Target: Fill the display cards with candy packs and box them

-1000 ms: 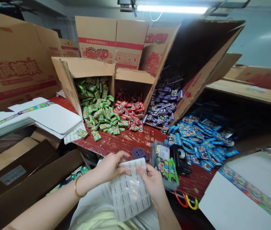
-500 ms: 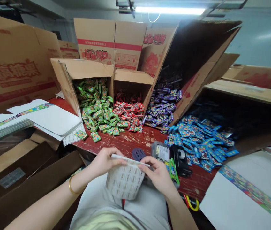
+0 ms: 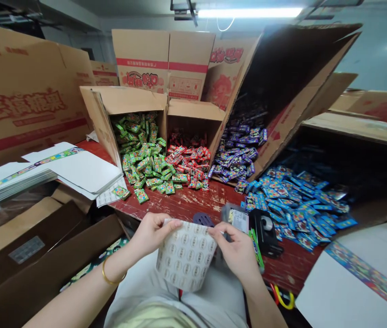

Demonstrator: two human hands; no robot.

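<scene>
I hold a white sheet of round stickers [image 3: 185, 259] above my lap, upright and slightly curled. My left hand [image 3: 151, 231] pinches its top left corner, a gold bangle on that wrist. My right hand [image 3: 237, 249] pinches the top right corner. Just behind the sheet, on the red table [image 3: 193, 202], lie a dark slotted disc [image 3: 203, 219], a clear packed box of sweets [image 3: 239, 223] and a black tape dispenser [image 3: 265, 230].
Tilted cardboard boxes spill green packets [image 3: 143, 161], red packets [image 3: 188, 161], purple packets [image 3: 237, 152] and blue packets [image 3: 296, 198] onto the table. Flat white cartons [image 3: 59, 171] are stacked at left, another white carton [image 3: 357, 278] lies at right. Brown boxes [image 3: 32, 255] stand low left.
The sticker sheet has come up from lying flat on my lap to hanging upright. Both hands have moved to its top corners, and the view has shifted slightly.
</scene>
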